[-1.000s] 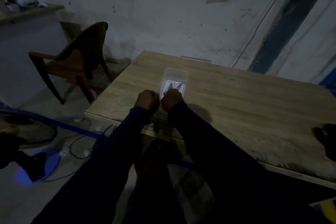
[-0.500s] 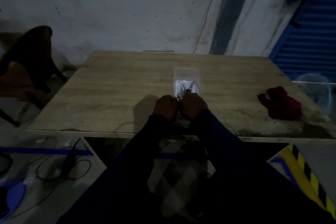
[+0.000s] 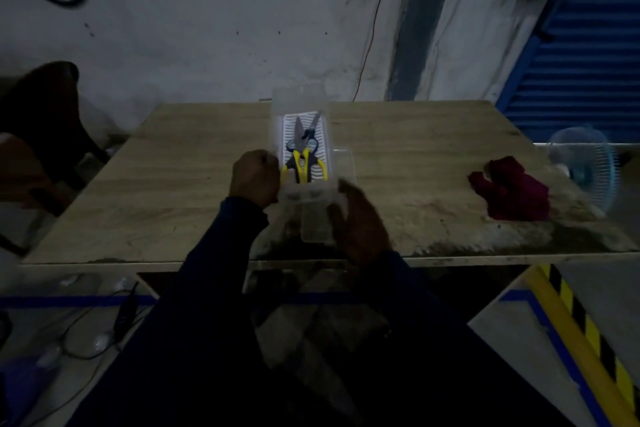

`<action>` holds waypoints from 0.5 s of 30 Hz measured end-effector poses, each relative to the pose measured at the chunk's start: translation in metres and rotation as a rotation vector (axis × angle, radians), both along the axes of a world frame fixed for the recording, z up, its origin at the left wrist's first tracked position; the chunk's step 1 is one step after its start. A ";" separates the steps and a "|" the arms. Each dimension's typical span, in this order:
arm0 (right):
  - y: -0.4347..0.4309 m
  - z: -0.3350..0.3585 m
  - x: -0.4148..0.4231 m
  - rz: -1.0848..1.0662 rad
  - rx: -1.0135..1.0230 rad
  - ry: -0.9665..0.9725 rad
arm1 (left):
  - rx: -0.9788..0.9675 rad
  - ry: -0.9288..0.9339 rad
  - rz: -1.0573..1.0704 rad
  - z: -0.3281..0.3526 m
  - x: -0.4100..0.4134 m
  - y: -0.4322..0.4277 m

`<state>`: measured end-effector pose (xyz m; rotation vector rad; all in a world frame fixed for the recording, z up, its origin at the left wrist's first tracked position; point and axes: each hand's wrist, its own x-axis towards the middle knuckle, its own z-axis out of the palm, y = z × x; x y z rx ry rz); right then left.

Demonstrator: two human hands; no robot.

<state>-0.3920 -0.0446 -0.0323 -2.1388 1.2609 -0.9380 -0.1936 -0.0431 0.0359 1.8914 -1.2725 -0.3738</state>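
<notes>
By the middle of the bench's [image 3: 173, 184] near edge, left hand [image 3: 255, 177] fingers curl round the clear box [image 3: 299, 98], right hand [image 3: 362, 222] fingers clasp its clear cover [image 3: 314, 224]: seemingly opened, yellow-handled shears [image 3: 302, 158] not yet removed.

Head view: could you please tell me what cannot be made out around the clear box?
All head view.
- Left hand, curled on the clear box wall: fingertips hidden behind its knuckles.
- Right hand grip on the clear piece: motion-blurred.
- Smaller tool beside the yellow scissors: dim, overlapped.
</notes>
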 end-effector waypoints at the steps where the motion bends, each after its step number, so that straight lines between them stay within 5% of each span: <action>1: 0.004 -0.015 0.003 0.140 -0.036 0.184 | -0.009 0.024 0.026 -0.002 0.009 0.000; 4: 0.020 -0.037 0.006 0.221 -0.159 0.655 | 0.048 0.077 0.071 -0.014 0.031 0.001; 6: 0.026 -0.040 0.001 0.175 -0.211 0.710 | 0.103 0.102 0.084 -0.022 0.036 0.002; 11: 0.025 -0.044 -0.031 0.078 -0.451 0.602 | 0.155 0.214 0.084 -0.034 0.037 0.006; 15: 0.015 -0.008 -0.047 -0.344 -0.388 0.283 | 0.210 0.182 0.044 -0.045 0.023 0.012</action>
